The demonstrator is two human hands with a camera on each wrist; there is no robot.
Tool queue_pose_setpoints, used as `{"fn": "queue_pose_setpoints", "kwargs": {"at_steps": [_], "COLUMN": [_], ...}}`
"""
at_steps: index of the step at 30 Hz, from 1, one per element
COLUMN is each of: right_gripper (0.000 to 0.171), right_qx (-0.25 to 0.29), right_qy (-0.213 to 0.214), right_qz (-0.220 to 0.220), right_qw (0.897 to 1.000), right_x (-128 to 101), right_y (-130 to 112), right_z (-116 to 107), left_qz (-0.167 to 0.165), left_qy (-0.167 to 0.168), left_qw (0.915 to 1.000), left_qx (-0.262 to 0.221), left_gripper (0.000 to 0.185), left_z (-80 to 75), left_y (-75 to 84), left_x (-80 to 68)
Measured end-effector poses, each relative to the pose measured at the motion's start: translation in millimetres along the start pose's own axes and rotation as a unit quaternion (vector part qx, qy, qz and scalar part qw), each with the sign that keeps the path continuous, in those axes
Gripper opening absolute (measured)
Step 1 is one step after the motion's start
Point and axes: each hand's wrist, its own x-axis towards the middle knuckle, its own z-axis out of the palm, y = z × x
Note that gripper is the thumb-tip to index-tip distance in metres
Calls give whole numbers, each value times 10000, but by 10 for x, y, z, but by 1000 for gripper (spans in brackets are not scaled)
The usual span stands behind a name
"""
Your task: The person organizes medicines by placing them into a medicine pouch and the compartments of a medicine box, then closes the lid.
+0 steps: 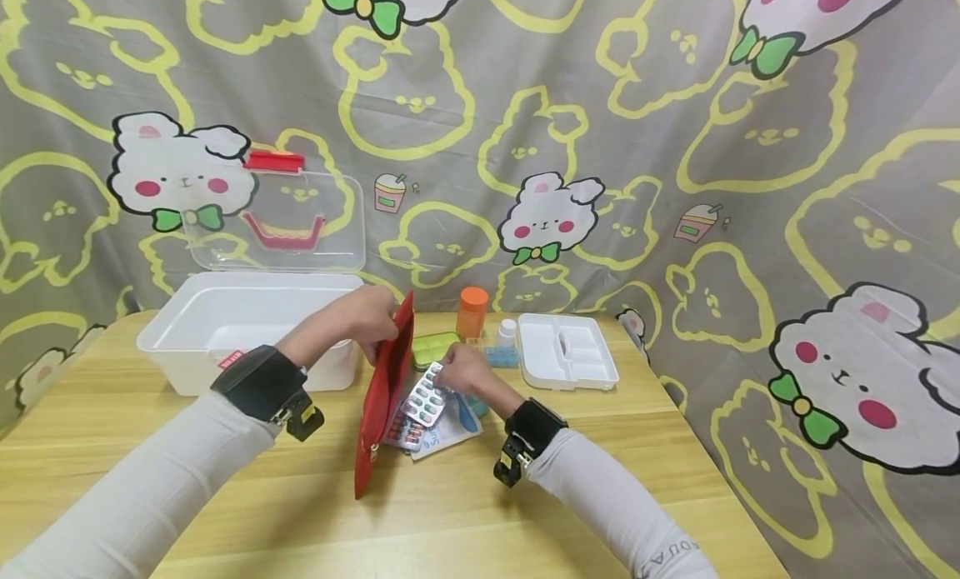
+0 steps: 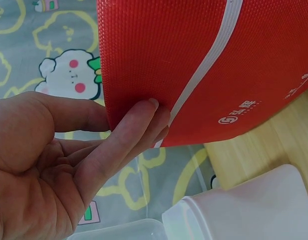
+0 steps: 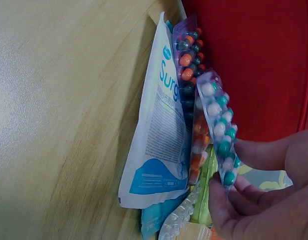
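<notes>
Head view, left hand: left hand point(image 1: 371, 319) pinches the upper edge of the red pouch point(image 1: 385, 396), which stands on edge on the wooden table point(image 1: 600, 479).
Head view, right hand: right hand point(image 1: 465, 369), at 4 o'clock from the left, grasps one end of the green-and-white capsule strip point(image 1: 426, 404).
Head view, capsule strip: raised just beside the pouch, pouch at 9 o'clock from it; white packet point(image 1: 453, 433) near its 5 o'clock.
Head view, around right hand: green case point(image 1: 437, 346) at 10, orange bottle point(image 1: 472, 314) at 12, small white bottle point(image 1: 507, 332) at 2, white tray point(image 1: 566, 354) at 3.
Head view, white box: lid up, the white box point(image 1: 180, 346) sits at 9 o'clock from the left hand.
Left wrist view, grip: thumb and fingers on opposite faces of the pouch; white box at 4 o'clock.
Right wrist view, grip: thumb and fingers clasp the strip's lower end; whether it touches the pouch, cannot tell.
Right wrist view, around strip: orange-and-dark capsule strip point(image 3: 187, 62) at 11, pouch at 1, packet at 9, clear blister strip point(image 3: 177, 217) at 7.
</notes>
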Motion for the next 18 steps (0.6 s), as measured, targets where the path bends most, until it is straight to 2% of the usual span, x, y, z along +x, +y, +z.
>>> {"fn": "queue_pose_setpoints", "kwargs": {"at_steps": [6, 12, 15, 18], "right_gripper": [4, 25, 29, 29], "right_qx": [78, 775, 1080, 1106], "right_qy": [49, -397, -566, -526], "right_qz": [-233, -264, -261, -322], "right_qw": [9997, 9958, 9922, 9919], "right_x": [1, -10, -12, -13], "right_y": [-5, -33, -49, -67], "right_z": [-53, -134, -189, -257], "left_qz": [16, 18, 41, 78], "left_qy": [-38, -61, -50, -18], "left_qw": [10000, 10000, 10000, 9999], "left_qx": [25, 33, 33, 69], "left_gripper": [12, 13, 12, 12], "left_z": [-6, -8, -10, -12], "left_y": [-4, 0, -1, -5], "left_x": [1, 2, -1, -6]}}
